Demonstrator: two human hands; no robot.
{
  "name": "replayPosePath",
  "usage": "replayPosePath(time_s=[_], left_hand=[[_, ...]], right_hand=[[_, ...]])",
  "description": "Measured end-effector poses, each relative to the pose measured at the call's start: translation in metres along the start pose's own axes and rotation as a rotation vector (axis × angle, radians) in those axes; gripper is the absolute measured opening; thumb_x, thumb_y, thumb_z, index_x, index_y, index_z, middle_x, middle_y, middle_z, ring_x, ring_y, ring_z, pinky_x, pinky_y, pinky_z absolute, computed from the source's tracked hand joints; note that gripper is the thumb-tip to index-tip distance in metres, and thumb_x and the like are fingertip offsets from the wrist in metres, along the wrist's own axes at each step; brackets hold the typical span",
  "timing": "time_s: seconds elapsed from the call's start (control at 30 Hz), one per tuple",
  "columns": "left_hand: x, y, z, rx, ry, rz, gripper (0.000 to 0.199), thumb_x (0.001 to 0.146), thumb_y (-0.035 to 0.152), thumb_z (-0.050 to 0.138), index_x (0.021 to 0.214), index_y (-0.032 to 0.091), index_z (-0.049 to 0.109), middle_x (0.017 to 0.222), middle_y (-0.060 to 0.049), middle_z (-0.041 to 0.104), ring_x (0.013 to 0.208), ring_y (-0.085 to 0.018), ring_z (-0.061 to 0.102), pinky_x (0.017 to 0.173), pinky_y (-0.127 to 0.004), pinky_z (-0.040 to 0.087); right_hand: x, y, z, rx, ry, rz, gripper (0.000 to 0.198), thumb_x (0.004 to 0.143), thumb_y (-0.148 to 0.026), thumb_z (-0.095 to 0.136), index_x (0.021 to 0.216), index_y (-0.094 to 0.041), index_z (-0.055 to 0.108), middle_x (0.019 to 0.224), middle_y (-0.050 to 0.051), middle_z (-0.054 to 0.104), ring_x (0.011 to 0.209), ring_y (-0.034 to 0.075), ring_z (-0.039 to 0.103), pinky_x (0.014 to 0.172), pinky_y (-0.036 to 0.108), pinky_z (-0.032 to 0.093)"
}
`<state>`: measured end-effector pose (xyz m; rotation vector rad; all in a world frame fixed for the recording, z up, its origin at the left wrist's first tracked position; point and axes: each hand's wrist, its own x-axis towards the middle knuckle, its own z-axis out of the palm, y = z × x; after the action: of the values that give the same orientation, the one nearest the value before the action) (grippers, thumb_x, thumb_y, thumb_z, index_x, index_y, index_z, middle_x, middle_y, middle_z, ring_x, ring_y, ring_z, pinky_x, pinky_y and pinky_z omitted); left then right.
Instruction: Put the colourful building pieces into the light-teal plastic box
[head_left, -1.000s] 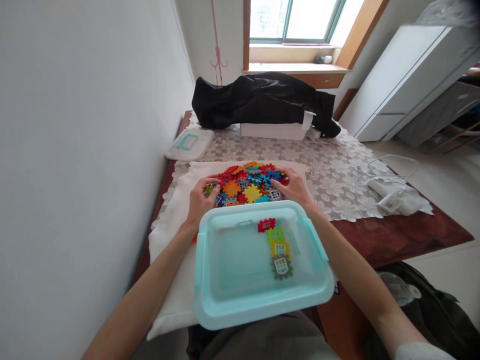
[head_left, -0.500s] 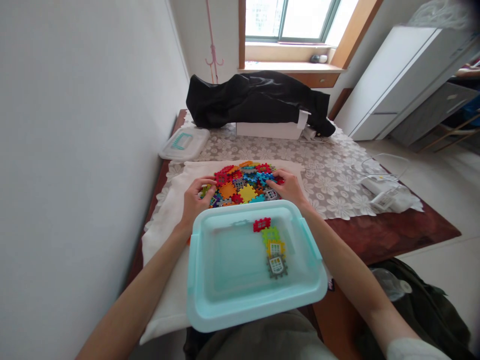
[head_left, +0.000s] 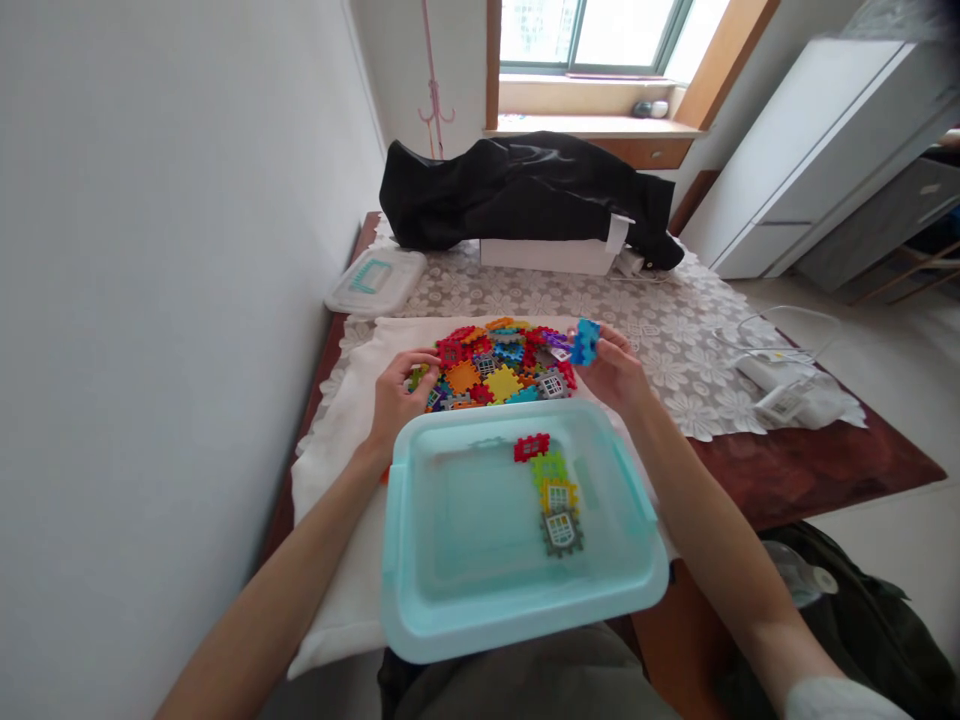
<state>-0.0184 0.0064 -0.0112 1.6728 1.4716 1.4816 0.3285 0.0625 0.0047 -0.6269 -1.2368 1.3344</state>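
Note:
My right hand (head_left: 616, 368) pinches a blue building block (head_left: 585, 343), raised just off the right side of a heap of colourful interlocking plastic blocks (head_left: 502, 382). At the heap's left edge rests my left hand (head_left: 405, 390), thumb and fingers apart, next to a few green and purple pieces. A light teal plastic bin (head_left: 472, 530) stands between my forearms, close to my body. Inside it, along the right half, lie a red block (head_left: 532, 447), a green block (head_left: 549, 467), a yellow block with a window (head_left: 559, 495) and a grey block with a window (head_left: 562, 533).
Beneath the heap is a white cloth (head_left: 341, 480) over a lace-covered table (head_left: 675, 390). A clear lid (head_left: 377, 281) lies at the far left by the wall. Black fabric (head_left: 525, 190) drapes over a white box (head_left: 547, 255) at the back. White cables and packets (head_left: 787, 385) sit right.
My right hand has lifted the blue block out of the heap and moved right with it, uncovering purple pieces. My left hand stays at the heap's left edge.

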Motion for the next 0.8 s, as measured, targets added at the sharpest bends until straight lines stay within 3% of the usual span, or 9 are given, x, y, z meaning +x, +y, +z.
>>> replayPosePath(time_s=[0.1,0.2,0.3,0.4,0.53,0.6,0.7,0.8], left_hand=[[0.000,0.000,-0.001,0.002,0.003,0.006,0.017,0.098,0.035,0.073,0.104,0.021,0.082,0.127,-0.011,0.081,0.123,-0.029,0.075,0.104,-0.042,0.060],[0.000,-0.001,-0.001,-0.016,0.001,-0.014,0.017,0.097,0.034,0.073,0.104,0.022,0.082,0.128,-0.012,0.080,0.124,-0.029,0.075,0.106,-0.044,0.060],[0.000,-0.003,-0.001,-0.017,-0.003,-0.034,0.017,0.097,0.035,0.073,0.104,0.022,0.081,0.129,-0.012,0.080,0.125,-0.030,0.075,0.107,-0.045,0.060],[0.001,-0.003,0.000,0.003,-0.008,-0.023,0.017,0.097,0.035,0.073,0.103,0.022,0.082,0.128,-0.012,0.080,0.125,-0.030,0.074,0.108,-0.045,0.059],[0.001,-0.002,0.000,-0.006,-0.003,-0.046,0.018,0.096,0.036,0.073,0.103,0.022,0.081,0.129,-0.012,0.080,0.125,-0.030,0.074,0.106,-0.045,0.060],[0.001,-0.002,-0.001,-0.013,-0.001,-0.063,0.019,0.096,0.037,0.074,0.103,0.022,0.081,0.130,-0.013,0.080,0.124,-0.030,0.074,0.106,-0.045,0.060],[0.001,-0.004,-0.001,-0.002,0.005,-0.071,0.020,0.097,0.040,0.074,0.105,0.022,0.081,0.131,-0.012,0.079,0.125,-0.030,0.074,0.106,-0.045,0.059],[0.002,-0.005,-0.001,0.003,0.011,-0.072,0.021,0.097,0.041,0.075,0.105,0.022,0.082,0.133,-0.012,0.079,0.126,-0.030,0.074,0.104,-0.044,0.060]], right_hand=[[-0.009,-0.018,0.003,0.121,-0.362,0.030,0.039,0.084,-0.059,0.096,0.087,-0.025,0.078,0.094,0.004,0.069,0.082,0.019,0.065,0.075,0.032,0.058],[-0.011,-0.031,0.006,0.129,-0.700,-0.004,0.038,0.090,-0.058,0.093,0.087,-0.022,0.081,0.088,0.004,0.069,0.088,0.019,0.068,0.091,0.034,0.059],[-0.005,-0.036,0.006,0.061,-0.875,-0.065,0.028,0.096,-0.051,0.091,0.100,-0.023,0.087,0.093,0.005,0.076,0.098,0.020,0.071,0.109,0.037,0.054],[-0.002,-0.032,0.002,0.029,-0.963,-0.082,0.031,0.097,-0.050,0.090,0.116,-0.026,0.090,0.101,0.007,0.082,0.100,0.021,0.074,0.112,0.039,0.053],[-0.006,-0.024,-0.001,0.145,-0.826,0.011,0.059,0.093,-0.066,0.088,0.141,-0.033,0.084,0.115,0.008,0.086,0.102,0.026,0.080,0.114,0.047,0.056],[-0.008,-0.019,-0.001,0.184,-0.682,0.070,0.064,0.090,-0.074,0.085,0.138,-0.033,0.084,0.115,0.008,0.086,0.099,0.028,0.081,0.110,0.051,0.059],[-0.003,-0.009,0.000,0.095,-0.302,0.068,0.051,0.090,-0.074,0.082,0.118,-0.031,0.087,0.107,0.006,0.085,0.095,0.025,0.079,0.104,0.047,0.062],[0.006,0.007,-0.002,-0.256,0.076,0.039,0.042,0.089,-0.066,0.085,0.102,-0.027,0.083,0.099,0.005,0.082,0.088,0.022,0.073,0.092,0.039,0.062]])
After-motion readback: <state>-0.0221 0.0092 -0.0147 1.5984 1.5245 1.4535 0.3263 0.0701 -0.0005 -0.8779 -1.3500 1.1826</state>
